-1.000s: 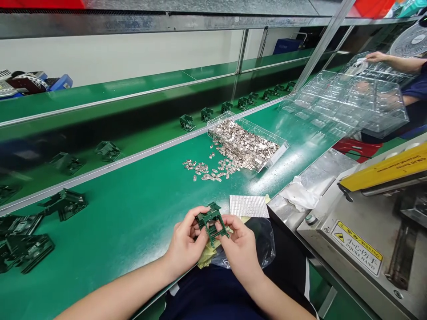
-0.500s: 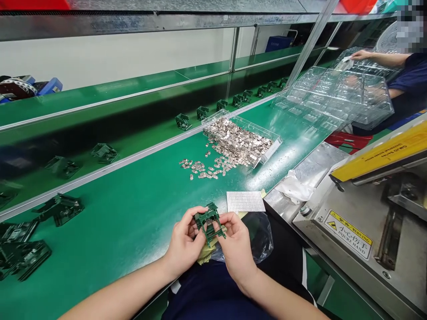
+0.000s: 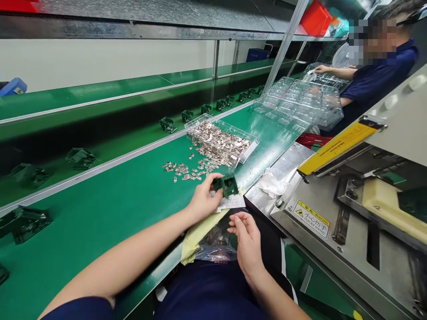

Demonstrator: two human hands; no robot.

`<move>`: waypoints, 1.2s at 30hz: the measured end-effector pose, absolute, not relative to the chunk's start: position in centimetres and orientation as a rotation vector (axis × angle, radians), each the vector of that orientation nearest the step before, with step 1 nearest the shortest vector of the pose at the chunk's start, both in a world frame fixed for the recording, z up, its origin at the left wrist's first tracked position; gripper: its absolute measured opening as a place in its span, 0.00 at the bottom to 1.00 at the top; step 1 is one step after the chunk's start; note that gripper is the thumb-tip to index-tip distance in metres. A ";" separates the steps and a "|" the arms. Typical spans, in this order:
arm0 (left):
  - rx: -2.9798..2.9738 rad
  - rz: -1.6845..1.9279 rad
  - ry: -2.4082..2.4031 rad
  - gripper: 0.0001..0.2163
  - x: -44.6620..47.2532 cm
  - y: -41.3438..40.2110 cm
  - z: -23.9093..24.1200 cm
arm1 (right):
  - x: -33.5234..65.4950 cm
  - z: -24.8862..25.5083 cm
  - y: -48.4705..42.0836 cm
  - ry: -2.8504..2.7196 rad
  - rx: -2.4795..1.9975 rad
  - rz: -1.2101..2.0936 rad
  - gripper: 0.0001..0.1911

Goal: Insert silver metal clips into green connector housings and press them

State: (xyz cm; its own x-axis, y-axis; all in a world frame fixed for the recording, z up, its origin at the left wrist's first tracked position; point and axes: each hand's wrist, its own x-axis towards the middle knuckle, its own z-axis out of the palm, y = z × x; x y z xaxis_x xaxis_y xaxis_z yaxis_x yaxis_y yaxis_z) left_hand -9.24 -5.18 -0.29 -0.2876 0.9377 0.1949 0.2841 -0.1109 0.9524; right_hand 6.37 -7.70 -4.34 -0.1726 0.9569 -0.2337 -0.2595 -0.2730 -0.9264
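Note:
My left hand (image 3: 206,200) grips a green circuit board assembly (image 3: 230,185), slightly blurred, holding it over a silver gridded sheet (image 3: 236,202). Below and nearer to me, my right hand (image 3: 247,238) has its thumb and fingertips pinched together; whatever may be between them is too small to make out. It is apart from the board. Yellow paper (image 3: 192,240) lies along the bench edge by my lap, next to a clear plastic bag (image 3: 216,253). Beyond my left hand, small metal pieces (image 3: 182,169) are scattered on the green bench (image 3: 133,204).
A clear tray (image 3: 248,151) heaped with metal pieces tilts on the bench. More board assemblies (image 3: 31,222) stand at left and along the back ledge. At right is a machine with a warning label (image 3: 308,218). Farther off, a co-worker (image 3: 376,84) handles clear plastic trays (image 3: 296,100).
My left hand has carried the board assembly forward and right, over the gridded sheet. My right hand has let go of it and drawn back slightly. The view has turned rightward.

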 end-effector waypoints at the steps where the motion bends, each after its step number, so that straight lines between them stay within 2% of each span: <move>1: 1.365 1.448 1.572 0.16 -8.9 -3.6 -0.6 | 6.7 -4.9 -7.4 -0.951 -1.142 1.646 0.16; 5: 1.346 1.433 1.552 0.16 -6.9 -1.1 -2.0 | 6.8 -5.8 -6.4 -0.966 -1.136 1.803 0.20; 14: 1.180 1.512 1.580 0.15 -5.6 -6.1 -3.1 | 6.9 -5.9 -6.3 -1.003 -0.975 2.294 0.24; 18: 1.141 1.536 1.549 0.15 -5.4 -6.3 -3.0 | 6.7 -6.9 -6.2 -1.064 -0.871 2.415 0.24; 25: 1.276 1.466 1.640 0.16 -5.6 -5.6 -2.9 | 6.2 -9.4 -4.9 -1.230 -0.767 2.380 0.25; 32: 1.310 1.458 1.685 0.17 -5.7 -5.1 -2.9 | 6.4 -11.5 -4.4 -1.450 -0.858 2.223 0.27; 36: 1.286 1.477 1.704 0.17 -6.1 -3.8 -2.8 | 7.2 -11.0 -4.5 -1.653 -1.003 2.003 0.20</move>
